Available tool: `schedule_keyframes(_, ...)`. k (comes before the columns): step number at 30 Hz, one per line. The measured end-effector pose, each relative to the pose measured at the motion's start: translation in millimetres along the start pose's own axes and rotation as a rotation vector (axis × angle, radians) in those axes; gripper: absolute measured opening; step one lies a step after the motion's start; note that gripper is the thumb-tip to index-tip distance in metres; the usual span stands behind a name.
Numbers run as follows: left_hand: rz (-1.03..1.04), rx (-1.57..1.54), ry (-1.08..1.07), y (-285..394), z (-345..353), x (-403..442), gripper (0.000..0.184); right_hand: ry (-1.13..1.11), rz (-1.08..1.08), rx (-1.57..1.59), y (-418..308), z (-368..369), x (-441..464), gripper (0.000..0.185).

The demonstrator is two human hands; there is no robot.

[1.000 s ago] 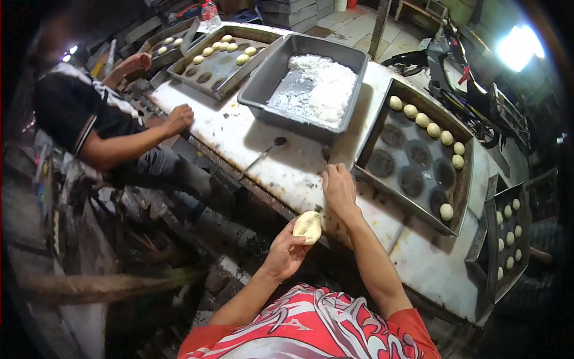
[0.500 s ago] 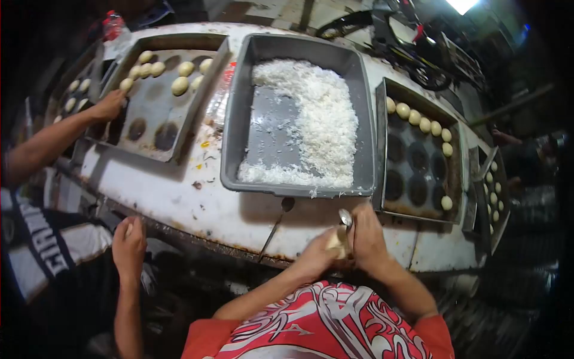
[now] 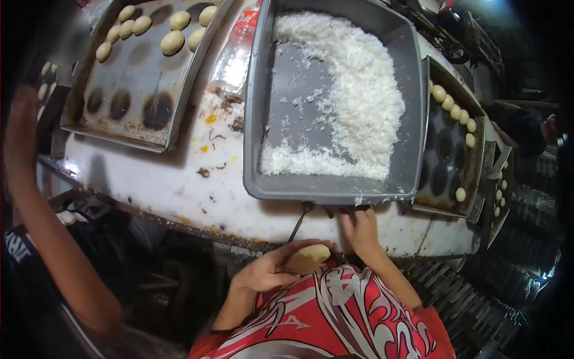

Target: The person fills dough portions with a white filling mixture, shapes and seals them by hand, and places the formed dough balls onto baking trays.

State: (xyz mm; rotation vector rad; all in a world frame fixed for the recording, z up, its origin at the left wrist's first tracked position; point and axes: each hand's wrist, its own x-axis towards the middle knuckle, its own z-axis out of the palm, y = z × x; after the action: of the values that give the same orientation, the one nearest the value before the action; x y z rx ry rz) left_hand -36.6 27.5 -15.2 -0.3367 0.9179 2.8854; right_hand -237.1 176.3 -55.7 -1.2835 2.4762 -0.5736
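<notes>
A flattened piece of pale dough rests in my left hand, whose fingers are curled around it, close to my shirt. My right hand is on the table just below the front rim of the grey tub. Its fingers are stretched forward and apart, with the tips partly hidden under the rim. Shredded white filling lies in the tub, heaped along the back and right side. Left of my right hand, a dark spoon-like tool lies on the table.
Left of the tub stands a metal tray with several dough balls. At the right, another tray holds more balls, with a further tray beyond it. A co-worker's arm is raised at the left. The table edge runs before me.
My right hand has left the dough and moved to the tub's front edge; the spoon it held is no longer visible in it. My left hand keeps the dough. The co-worker's hand left the tray.
</notes>
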Motion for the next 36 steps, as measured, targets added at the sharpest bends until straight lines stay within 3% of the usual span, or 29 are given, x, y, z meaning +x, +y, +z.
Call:
schedule_keyframes(2,0.103,-0.158,0.029,9,0,-12,0.067,-0.645,0.358,-0.2,-26,9,26,0.022)
schedule_keyframes(3,0.105,-0.153,0.036,11,0,-16,0.067,-0.646,0.35,-0.195,-25,16,25,0.022)
schedule_keyframes(5,0.246,-0.159,0.101,16,-1,-19,0.065,0.019,-0.169,-0.151,-17,37,22,0.024)
schedule_keyframes(6,0.247,-0.158,0.103,14,-5,-18,0.065,0.019,-0.171,-0.149,-15,38,23,0.024)
schedule_keyframes(8,0.233,-0.13,0.222,8,-15,-15,0.063,-0.215,-0.171,-0.237,-11,38,20,0.022)
schedule_keyframes(9,0.23,-0.107,0.396,8,-14,-11,0.06,-0.332,-0.104,-0.244,-23,26,25,0.012)
schedule_keyframes(12,0.345,-0.271,0.568,15,-22,-4,0.055,-0.283,-0.277,-0.18,-22,21,18,0.012)
schedule_keyframes(14,0.404,-0.286,0.649,22,-27,-6,0.051,-0.22,-0.238,-0.092,-18,-4,-3,0.017)
schedule_keyframes(16,0.535,-0.124,0.838,23,-34,-10,0.052,-0.309,-0.237,0.035,-16,-44,-25,0.023)
schedule_keyframes(18,0.651,-0.197,0.799,42,-27,-7,0.056,-0.424,-0.088,0.02,-26,-98,-29,0.02)
schedule_keyframes(20,0.706,-0.126,0.736,54,-23,-7,0.055,-0.359,-0.07,-0.047,-38,-137,3,0.022)
schedule_keyframes(22,0.62,-0.035,0.792,57,-28,-10,0.055,-0.234,-0.249,-0.222,-62,-165,60,0.024)
schedule_keyframes(24,0.537,0.055,0.853,64,-34,-14,0.055,-0.231,-0.326,-0.492,-67,-161,106,0.026)
schedule_keyframes(26,0.545,-0.155,1.036,76,-42,-15,0.059,-0.398,-0.382,-0.561,-54,-138,135,0.025)
schedule_keyframes(28,0.632,-0.231,0.963,75,-45,-20,0.064,-0.455,-0.419,-0.637,-42,-112,150,0.023)
schedule_keyframes(29,0.696,-0.295,0.798,76,-44,-24,0.066,-0.509,-0.464,-0.711,-39,-102,154,0.022)
schedule_keyframes(30,0.76,-0.357,0.634,76,-41,-29,0.067,-0.518,-0.468,-0.714,-39,-94,153,0.022)
schedule_keyframes(32,0.738,-0.384,0.695,77,-33,-32,0.073,-0.578,-0.421,-0.685,-43,-85,151,0.02)
schedule_keyframes(34,0.567,-0.358,0.919,78,-24,-32,0.073,-0.611,-0.366,-0.527,-50,-87,149,0.015)
schedule_keyframes(36,0.605,-0.321,0.882,76,-14,-27,0.068,-0.642,-0.193,-0.184,-51,-91,146,0.01)
